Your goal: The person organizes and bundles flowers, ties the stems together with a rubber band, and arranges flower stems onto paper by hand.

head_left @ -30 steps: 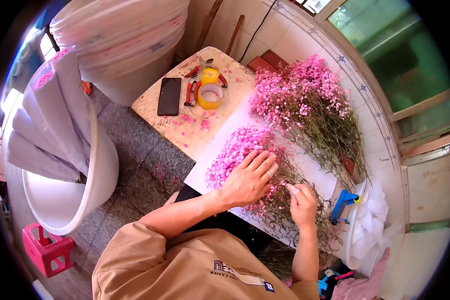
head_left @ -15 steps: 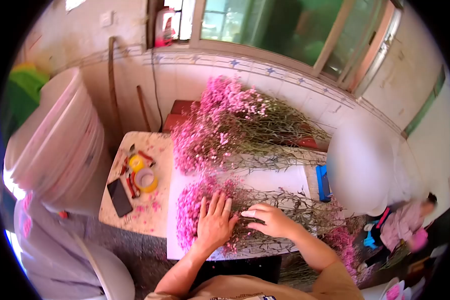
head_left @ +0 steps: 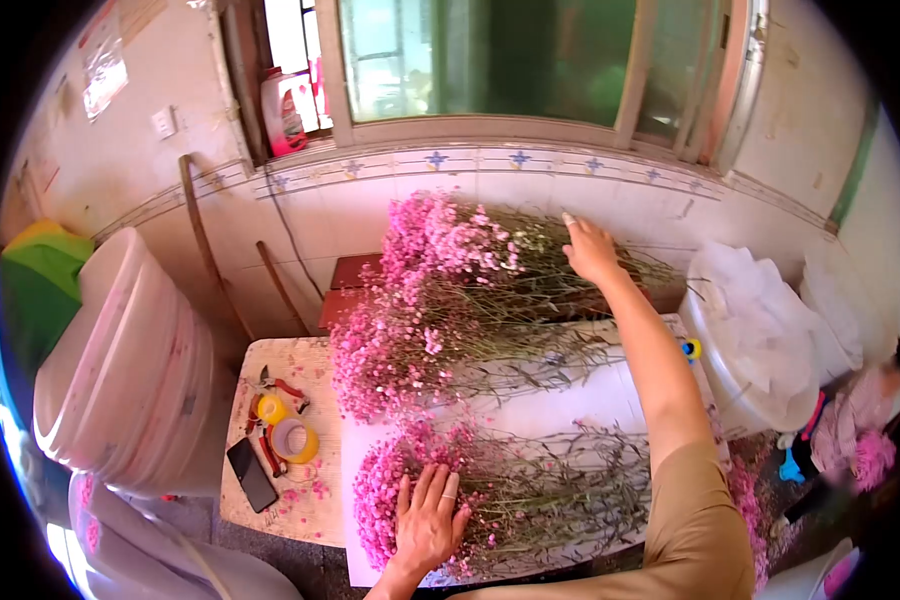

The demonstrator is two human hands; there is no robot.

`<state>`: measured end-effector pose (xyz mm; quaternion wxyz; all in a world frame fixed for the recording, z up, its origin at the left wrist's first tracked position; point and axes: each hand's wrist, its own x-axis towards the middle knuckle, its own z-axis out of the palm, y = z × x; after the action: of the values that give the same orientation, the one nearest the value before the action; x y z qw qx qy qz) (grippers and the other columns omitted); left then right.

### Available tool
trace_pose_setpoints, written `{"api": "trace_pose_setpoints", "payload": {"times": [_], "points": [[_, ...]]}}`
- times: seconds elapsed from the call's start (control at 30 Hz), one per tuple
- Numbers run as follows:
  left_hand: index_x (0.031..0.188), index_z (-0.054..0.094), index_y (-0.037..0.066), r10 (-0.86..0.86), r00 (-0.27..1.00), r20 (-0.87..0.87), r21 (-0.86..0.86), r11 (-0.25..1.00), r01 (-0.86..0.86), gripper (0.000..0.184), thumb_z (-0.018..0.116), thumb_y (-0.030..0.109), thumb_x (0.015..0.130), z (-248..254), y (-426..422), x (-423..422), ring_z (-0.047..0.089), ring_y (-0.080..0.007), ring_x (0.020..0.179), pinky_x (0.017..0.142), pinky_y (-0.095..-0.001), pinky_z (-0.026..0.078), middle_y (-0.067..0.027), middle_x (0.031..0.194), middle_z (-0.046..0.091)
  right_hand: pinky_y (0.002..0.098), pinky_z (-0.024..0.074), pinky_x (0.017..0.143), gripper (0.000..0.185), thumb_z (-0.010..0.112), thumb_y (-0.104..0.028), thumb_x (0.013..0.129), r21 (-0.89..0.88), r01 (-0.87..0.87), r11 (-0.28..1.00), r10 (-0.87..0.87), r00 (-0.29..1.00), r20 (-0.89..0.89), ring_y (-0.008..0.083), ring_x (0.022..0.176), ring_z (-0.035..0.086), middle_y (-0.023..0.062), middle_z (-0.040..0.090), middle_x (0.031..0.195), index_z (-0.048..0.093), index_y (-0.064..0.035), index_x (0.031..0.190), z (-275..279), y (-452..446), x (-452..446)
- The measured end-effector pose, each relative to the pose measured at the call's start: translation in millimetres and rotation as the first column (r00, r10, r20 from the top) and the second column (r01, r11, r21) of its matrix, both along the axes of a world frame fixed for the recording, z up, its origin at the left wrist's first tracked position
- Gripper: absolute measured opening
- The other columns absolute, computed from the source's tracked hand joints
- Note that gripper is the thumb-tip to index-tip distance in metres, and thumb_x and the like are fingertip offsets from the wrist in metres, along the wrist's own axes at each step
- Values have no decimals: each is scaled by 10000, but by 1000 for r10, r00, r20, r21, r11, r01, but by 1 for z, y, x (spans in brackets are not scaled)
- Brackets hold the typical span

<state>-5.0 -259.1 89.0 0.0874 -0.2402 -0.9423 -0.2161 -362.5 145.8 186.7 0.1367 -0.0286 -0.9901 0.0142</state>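
My left hand [head_left: 430,518] lies flat with its fingers slightly apart on the pink blooms of the nearer flower bunch [head_left: 382,495]. A ring-like band circles one finger. My right hand [head_left: 592,252] is stretched out over the stems of the farther, larger pink flower bunch [head_left: 450,235], near the wall. Its fingers look extended and partly apart, with nothing visibly held. Both bunches lie sideways, blooms to the left and dry green stems to the right. A white sheet [head_left: 530,408] shows between and beneath them; my right forearm crosses above its right part.
On the wooden board [head_left: 305,510] at left are a phone [head_left: 252,474], tape rolls [head_left: 295,440] and red-handled pruners [head_left: 288,388]. Stacked white buckets [head_left: 130,370] stand farther left. At right is a lined white bucket [head_left: 755,340]; a person in pink [head_left: 855,425] is beyond it.
My right hand has moved from the nearer bunch's stems up to the farther bunch. My left hand stays on the nearer blooms. The view has tilted and shifted.
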Motion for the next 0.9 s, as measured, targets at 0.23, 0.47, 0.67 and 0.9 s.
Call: {"api": "trace_pose_setpoints", "payload": {"times": [0.23,0.47,0.67,0.9], "points": [[1397,561,43,9,1000,22,15,1000,-9,534,596,360,968,1,-2,-4,446,-321,1404,1194,-539,246,-154,1454,544,531,442,1041,133,617,-140,970,19,-38,999,34,983,178,352,1078,648,147,700,1084,692,-75,1059,14,-23,-9],[1351,589,31,10,1000,-23,84,996,-8,504,604,358,967,-4,-5,-2,457,-330,1388,1185,-538,264,-163,1415,570,415,542,810,197,574,-125,945,197,-319,927,358,595,-719,324,950,686,115,713,1018,723,-111,1073,223,-7,50],[1383,561,36,6,993,-121,179,984,16,533,629,340,951,1,-13,8,457,-338,1390,1193,-551,258,-164,1438,554,233,425,660,247,579,-172,1037,-153,-494,856,306,722,-621,75,772,573,-8,652,892,700,-48,1212,326,-17,176],[1335,582,14,99,989,-113,225,972,-72,550,701,326,897,29,-26,61,505,-350,1321,1104,-516,362,-187,1421,549,267,417,631,142,580,-109,991,-500,-257,827,382,910,164,91,713,520,-14,606,793,678,-22,1045,118,-68,297]]}}
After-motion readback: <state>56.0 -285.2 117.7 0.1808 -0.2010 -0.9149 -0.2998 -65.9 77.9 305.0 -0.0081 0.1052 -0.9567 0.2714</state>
